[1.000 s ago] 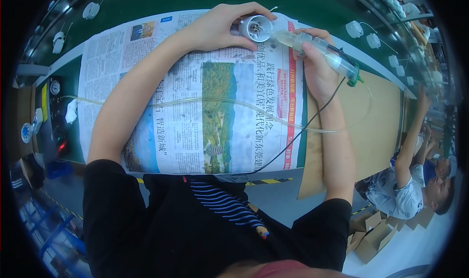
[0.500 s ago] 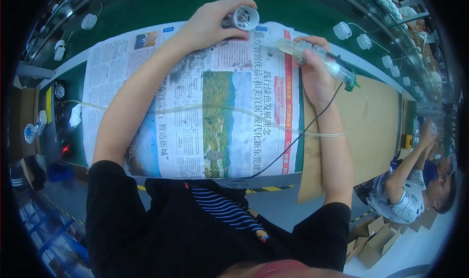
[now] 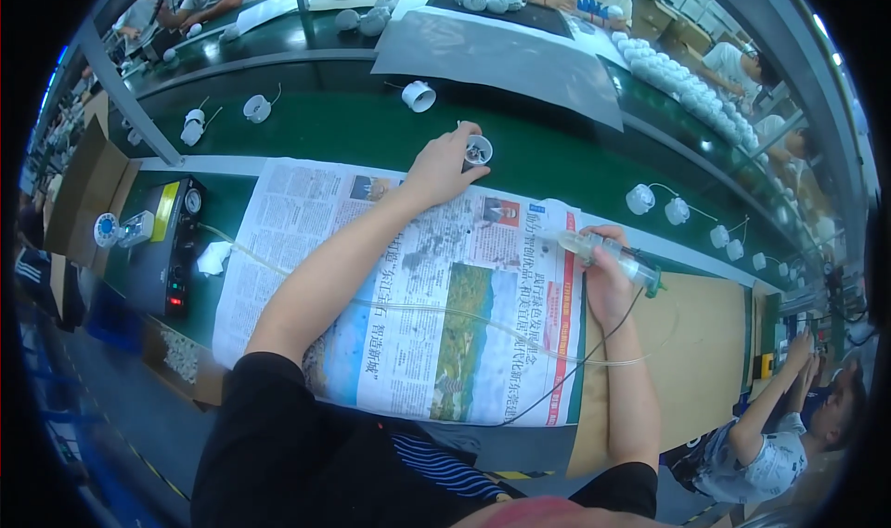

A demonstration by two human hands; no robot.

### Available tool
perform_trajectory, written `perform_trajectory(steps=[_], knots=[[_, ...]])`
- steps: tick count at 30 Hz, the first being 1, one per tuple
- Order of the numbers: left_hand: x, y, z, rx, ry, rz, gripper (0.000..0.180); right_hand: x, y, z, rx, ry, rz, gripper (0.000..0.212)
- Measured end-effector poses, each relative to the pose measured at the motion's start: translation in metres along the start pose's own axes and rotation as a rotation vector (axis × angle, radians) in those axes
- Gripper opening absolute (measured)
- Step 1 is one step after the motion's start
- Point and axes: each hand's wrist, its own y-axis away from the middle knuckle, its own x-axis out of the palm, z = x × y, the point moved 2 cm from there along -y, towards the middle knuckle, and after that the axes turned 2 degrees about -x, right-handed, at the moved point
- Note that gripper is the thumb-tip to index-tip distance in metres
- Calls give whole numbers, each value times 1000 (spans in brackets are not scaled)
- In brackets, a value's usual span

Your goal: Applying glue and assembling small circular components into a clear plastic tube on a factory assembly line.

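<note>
My left hand [image 3: 444, 168] is closed round a small white round lamp housing [image 3: 478, 148], its open mouth facing up. Metallic bits and dark shapes show inside it. This hand reaches past the far edge of the newspaper, over the green belt. At the right of the paper my right hand [image 3: 608, 273] grips a clear dispensing syringe [image 3: 614, 257] with a green cap at its rear end. The syringe's tip points left, apart from the housing. From the cap, a thin clear hose [image 3: 445, 311] runs left across the newspaper [image 3: 408, 361].
A black dispenser box [image 3: 172, 250] with a gauge stands at left, beside a crumpled white tissue [image 3: 214, 258]. Several white housings with wires, one of them a housing [image 3: 419, 96], lie along the green belt [image 3: 325, 110]. Brown cardboard [image 3: 677, 361] covers the right side. Other people work nearby.
The view has tilted up, showing more of the belt and far benches. My left hand has carried the housing farther out over the belt, away from the syringe tip. My right hand keeps its grip.
</note>
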Motion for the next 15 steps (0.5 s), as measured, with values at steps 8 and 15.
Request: perform_trajectory(steps=[8,15], knots=[[1,2,-6,84,-16,35,51,-4,1,-1,12,-3,-10,29],[-1,4,-9,204,-75,18,49,-3,1,1,9,-8,-7,28]])
